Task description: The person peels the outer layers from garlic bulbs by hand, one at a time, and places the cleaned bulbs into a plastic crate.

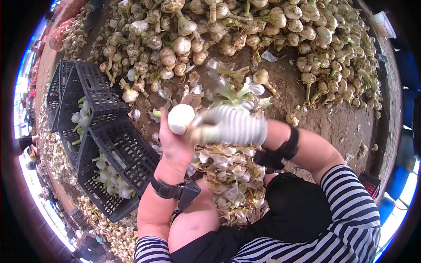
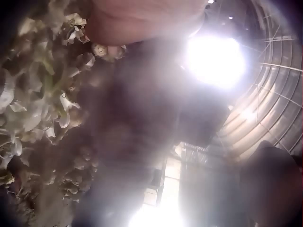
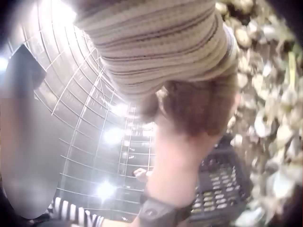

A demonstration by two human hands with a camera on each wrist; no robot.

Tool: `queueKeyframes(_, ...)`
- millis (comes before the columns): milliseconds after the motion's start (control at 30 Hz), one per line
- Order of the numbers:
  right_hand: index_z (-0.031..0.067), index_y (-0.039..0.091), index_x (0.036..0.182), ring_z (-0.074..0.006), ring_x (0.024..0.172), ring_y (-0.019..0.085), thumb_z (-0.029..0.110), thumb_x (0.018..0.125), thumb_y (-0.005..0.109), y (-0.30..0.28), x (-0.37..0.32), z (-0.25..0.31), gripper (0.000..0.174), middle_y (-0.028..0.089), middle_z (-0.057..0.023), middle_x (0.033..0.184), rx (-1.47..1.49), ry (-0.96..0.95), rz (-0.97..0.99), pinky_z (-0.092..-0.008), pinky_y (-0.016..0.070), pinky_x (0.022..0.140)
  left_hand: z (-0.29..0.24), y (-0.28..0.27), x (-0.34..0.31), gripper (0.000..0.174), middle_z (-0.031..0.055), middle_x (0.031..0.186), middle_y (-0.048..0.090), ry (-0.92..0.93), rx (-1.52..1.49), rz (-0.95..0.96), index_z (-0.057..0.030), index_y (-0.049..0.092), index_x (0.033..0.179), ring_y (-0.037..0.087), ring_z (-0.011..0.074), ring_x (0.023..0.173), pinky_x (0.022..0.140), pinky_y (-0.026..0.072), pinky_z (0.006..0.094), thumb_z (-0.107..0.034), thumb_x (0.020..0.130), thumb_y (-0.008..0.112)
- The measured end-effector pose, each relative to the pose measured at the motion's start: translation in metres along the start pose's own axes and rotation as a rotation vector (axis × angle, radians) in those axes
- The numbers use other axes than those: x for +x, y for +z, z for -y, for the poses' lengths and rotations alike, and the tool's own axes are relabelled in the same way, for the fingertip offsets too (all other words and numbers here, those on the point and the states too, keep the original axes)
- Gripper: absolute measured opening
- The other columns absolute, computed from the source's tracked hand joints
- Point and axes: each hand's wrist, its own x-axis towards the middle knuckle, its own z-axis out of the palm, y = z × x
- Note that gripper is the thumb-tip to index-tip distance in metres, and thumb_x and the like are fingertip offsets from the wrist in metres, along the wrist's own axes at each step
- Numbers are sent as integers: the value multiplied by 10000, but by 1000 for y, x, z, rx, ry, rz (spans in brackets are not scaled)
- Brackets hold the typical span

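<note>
A smooth white garlic bulb (image 1: 181,119) sits in my bare left hand (image 1: 176,147), the thumb along its left side and a green stem end showing past it. My right hand (image 1: 230,125), in a striped knit glove, is blurred at the bulb's right side, its fingertips right against it. I cannot tell whether these fingers pinch it. In the right wrist view the glove's striped back (image 3: 161,52) and brown palm side (image 3: 201,106) appear above the left forearm (image 3: 175,175). Only part of the left palm (image 2: 147,19) shows in the left wrist view; the bulb is hidden there.
Black plastic crates (image 1: 127,153) lean at the left, with trimmed white bulbs (image 1: 115,180) inside. Heaps of unpeeled garlic (image 1: 184,44) lie ahead and at the far right (image 1: 337,65). Loose peelings (image 1: 228,175) cover the ground between the legs. A wooden edge (image 1: 390,101) runs along the right.
</note>
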Motion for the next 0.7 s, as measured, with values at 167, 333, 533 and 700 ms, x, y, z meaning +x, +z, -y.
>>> queueKeyframes(167,115,626,908,-267,670,594,158,795,610,43,-29,13,122,581,-94,698,-343,-626,345,-316,471,584,-9,-20,8,556,186,1142,567,12,-43,248,-10,417,1287,551,323,1061,940,426,445,-431,938,314)
queueKeyframes(333,152,571,1074,-273,678,616,198,801,585,-11,-15,-40,277,617,-120,762,-847,-501,-361,-353,507,622,-116,-28,7,726,256,1292,425,570,-223,236,67,296,1321,459,412,1162,919,480,464,-527,908,353)
queueKeyframes(533,97,404,1288,-295,979,595,357,677,723,-122,-16,-106,737,625,-139,1050,-1218,464,-921,-373,463,826,-111,-17,-6,627,218,1225,477,622,-159,94,-12,329,1308,449,344,1184,1020,340,509,-498,916,382)
queueKeyframes(700,94,482,1180,-208,874,616,238,773,692,-111,-8,-116,480,631,-120,994,-541,150,-739,-318,513,774,3,-15,4,672,174,1428,231,144,623,164,-60,214,1408,319,285,1285,1023,323,435,-390,888,484)
